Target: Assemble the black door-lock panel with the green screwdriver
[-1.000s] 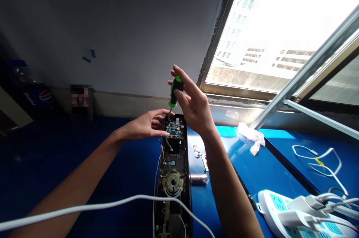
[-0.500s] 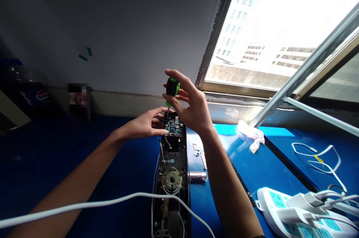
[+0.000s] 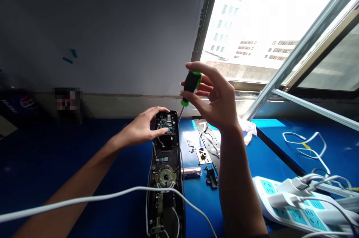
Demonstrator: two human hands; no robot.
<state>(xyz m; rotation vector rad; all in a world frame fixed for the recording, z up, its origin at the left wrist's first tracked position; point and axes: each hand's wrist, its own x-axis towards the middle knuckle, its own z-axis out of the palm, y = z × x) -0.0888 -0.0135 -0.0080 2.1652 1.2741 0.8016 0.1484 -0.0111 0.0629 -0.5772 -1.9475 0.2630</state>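
A black-and-green screwdriver (image 3: 193, 82) is gripped by its handle in my right hand (image 3: 217, 97), tilted, with its shaft pointing down and left. The tip is near the right edge of the far end of a long black device housing (image 3: 179, 178); whether it touches cannot be made out. My left hand (image 3: 144, 125) grips that far end, fingers over the left and top edge, thumb on the blue circuit board (image 3: 166, 122) inside. Nearer to me in the housing sit a round metal motor-like part (image 3: 166, 177) and thin wires.
Right of the housing lie a metal plate with a knob (image 3: 203, 155), a black bracket (image 3: 211, 177), a pinkish cylinder (image 3: 192, 172), a long dark panel (image 3: 209, 139) and small screws. A white cable (image 3: 112, 194) crosses in front. A power strip (image 3: 297, 202) stands at right.
My right hand has lifted the screwdriver off the circuit board area and moved it right, past the housing's edge. My left hand stays on the housing. The view has shifted slightly right.
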